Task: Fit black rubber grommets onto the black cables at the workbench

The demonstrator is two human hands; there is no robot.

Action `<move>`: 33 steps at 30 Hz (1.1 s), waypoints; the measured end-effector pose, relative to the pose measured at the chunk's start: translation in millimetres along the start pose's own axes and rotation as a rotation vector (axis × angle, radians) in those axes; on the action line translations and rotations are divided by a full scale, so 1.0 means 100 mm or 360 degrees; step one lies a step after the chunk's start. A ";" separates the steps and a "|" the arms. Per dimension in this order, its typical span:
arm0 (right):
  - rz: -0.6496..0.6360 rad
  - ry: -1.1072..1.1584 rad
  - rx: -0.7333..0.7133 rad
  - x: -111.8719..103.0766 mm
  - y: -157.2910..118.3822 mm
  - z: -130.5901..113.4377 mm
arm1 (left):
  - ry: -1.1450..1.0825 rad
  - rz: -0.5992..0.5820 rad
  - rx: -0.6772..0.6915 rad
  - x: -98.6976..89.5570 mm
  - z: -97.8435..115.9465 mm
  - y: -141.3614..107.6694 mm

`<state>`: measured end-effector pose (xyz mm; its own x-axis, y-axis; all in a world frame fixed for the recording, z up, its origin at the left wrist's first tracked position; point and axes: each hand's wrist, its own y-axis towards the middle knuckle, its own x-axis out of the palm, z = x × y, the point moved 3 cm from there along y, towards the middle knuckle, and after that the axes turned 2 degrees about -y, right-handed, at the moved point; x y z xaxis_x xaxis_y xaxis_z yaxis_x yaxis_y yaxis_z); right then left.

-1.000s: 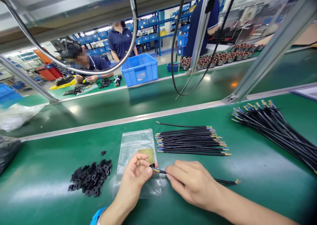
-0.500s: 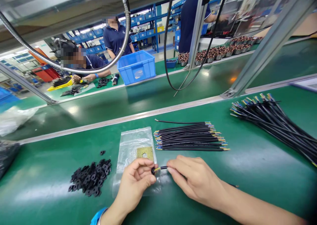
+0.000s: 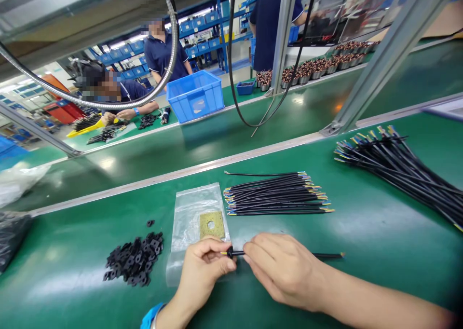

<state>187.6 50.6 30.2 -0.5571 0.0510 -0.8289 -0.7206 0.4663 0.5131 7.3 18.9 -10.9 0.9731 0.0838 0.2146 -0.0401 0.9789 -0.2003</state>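
My left hand (image 3: 208, 264) pinches a small black grommet (image 3: 230, 252) between thumb and fingers. Through it runs the end of a black cable (image 3: 327, 255), and yellow wire tips show on the grommet's left side. My right hand (image 3: 280, 266) is closed round that cable just right of the grommet; the cable's far end sticks out behind the hand. Left of my hands lies a heap of similar black grommets (image 3: 135, 259). Under and behind my left hand is a clear plastic bag (image 3: 184, 223) with a yellowish square pad (image 3: 212, 224) that has a hole.
A row of black cables (image 3: 277, 194) lies behind my hands. A larger bundle of cables (image 3: 401, 165) is at the right. A blue bin (image 3: 195, 97) stands across the metal rail, and a metal post (image 3: 383, 63) rises at the right. Several people are beyond.
The cable has moved left into the grommet; its wire tips now come out on the left side. My hands have come closer together, and the view has shifted slightly.
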 end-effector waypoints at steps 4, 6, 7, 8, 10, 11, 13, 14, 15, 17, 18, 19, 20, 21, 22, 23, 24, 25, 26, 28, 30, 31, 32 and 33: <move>-0.0145 0.0101 0.0007 0.05 -0.04 -0.01 | 0.0469 -0.0033 0.0384 0.05 0.15 -0.04; -0.0180 0.0199 0.0024 0.08 -0.06 -0.03 | 0.0704 -0.0084 0.0646 0.09 0.23 -0.07; -0.0200 0.0258 0.0039 0.09 -0.06 -0.04 | 0.0773 -0.0108 0.0757 0.11 0.26 -0.09; -0.0225 0.0317 0.0066 0.10 -0.07 -0.05 | 0.0811 -0.0125 0.0841 0.12 0.26 -0.10; -0.0284 0.0435 0.0134 0.14 -0.07 -0.05 | 0.0846 -0.0130 0.0938 0.15 0.24 -0.13; -0.0309 0.0497 0.0168 0.15 -0.06 -0.05 | 0.0859 -0.0122 0.0954 0.17 0.21 -0.14; -0.0352 0.0617 0.0238 0.18 -0.05 -0.03 | 0.0882 -0.0094 0.0962 0.20 0.16 -0.16; -0.0372 0.0666 0.0265 0.19 -0.05 -0.01 | 0.0893 -0.0077 0.0962 0.21 0.15 -0.16; -0.0397 0.0702 0.0284 0.20 -0.05 0.01 | 0.0908 -0.0078 0.0961 0.21 0.16 -0.15; -0.0480 0.0717 0.0321 0.22 -0.05 0.06 | 0.1016 -0.0233 0.0879 0.14 0.23 -0.10; -0.0547 0.0701 0.0342 0.23 -0.05 0.08 | 0.1117 -0.0351 0.0809 0.06 0.29 -0.05; -0.0625 0.0669 0.0366 0.23 -0.06 0.09 | 0.1264 -0.0508 0.0689 -0.06 0.35 0.00; -0.0710 0.0616 0.0385 0.24 -0.06 0.11 | 0.1456 -0.0573 0.0590 -0.23 0.42 0.06; -0.0793 0.0539 0.0389 0.24 -0.07 0.12 | 0.1638 -0.0416 0.0571 -0.46 0.52 0.13; -0.0870 0.0445 0.0375 0.24 -0.08 0.12 | 0.1838 -0.0126 0.0562 -0.72 0.61 0.20; -0.0930 0.0344 0.0345 0.23 -0.08 0.13 | 0.2059 0.0175 0.0531 -0.98 0.68 0.26; -0.0972 0.0254 0.0311 0.23 -0.09 0.13 | 0.2289 0.0384 0.0432 -1.22 0.71 0.31; -0.1002 0.0194 0.0282 0.22 -0.09 0.14 | 0.2466 0.0527 0.0269 -1.43 0.70 0.35; -0.1020 0.0179 0.0259 0.21 -0.08 0.17 | 0.2562 0.0574 0.0100 -1.60 0.67 0.38; -0.0991 0.0246 0.0251 0.19 -0.06 0.24 | 0.2620 0.0578 -0.0128 -1.80 0.59 0.42; -0.0812 0.0254 0.0297 0.18 -0.01 0.37 | 0.2588 0.0578 -0.0185 -1.84 0.55 0.44; -0.0692 0.0171 0.0330 0.19 0.01 0.44 | 0.2575 0.0599 -0.0175 -1.83 0.55 0.44; -0.0584 0.0049 0.0360 0.22 0.03 0.52 | 0.2569 0.0617 -0.0160 -1.81 0.56 0.43; -0.0509 -0.0081 0.0382 0.25 0.05 0.58 | 0.2566 0.0631 -0.0140 -1.79 0.58 0.43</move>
<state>194.1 105.6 -0.9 -0.2950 -0.0891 -0.9513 -0.7339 0.6587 0.1659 -181.4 56.6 -2.2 0.1283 -0.0122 -0.9917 -0.3683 0.9278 -0.0590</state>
